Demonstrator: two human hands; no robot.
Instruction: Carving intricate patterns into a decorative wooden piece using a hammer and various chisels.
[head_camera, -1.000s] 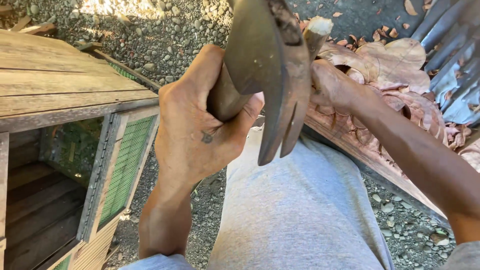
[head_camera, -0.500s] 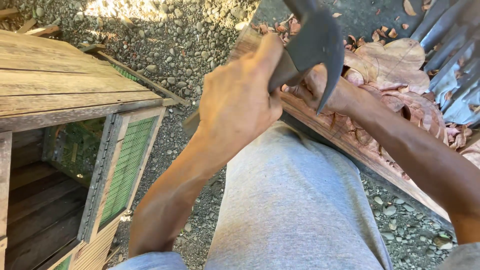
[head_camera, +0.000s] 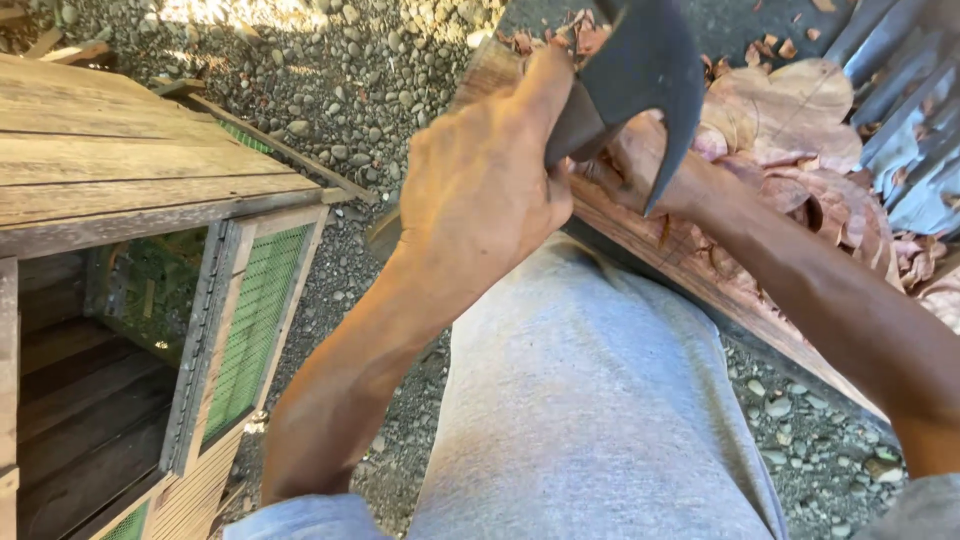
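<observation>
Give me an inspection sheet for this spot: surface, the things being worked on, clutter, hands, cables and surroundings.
Surface: gravel ground, small grey stones, partly sunlit.
Job's things: dark claw hammer, head raised, claw pointing down; reddish carved wood plank slanting across the knee, with relief carving at its upper end.
Clutter: wood chips on the gravel by the plank's top end.
Hands: left hand closed around the hammer handle; right hand on the plank behind the hammer, fingers mostly hidden.
Cables: nothing seen.
Surroundings: wooden cabinet with a green mesh door hanging open, corrugated metal sheet at upper right, grey trousers in the foreground.
</observation>
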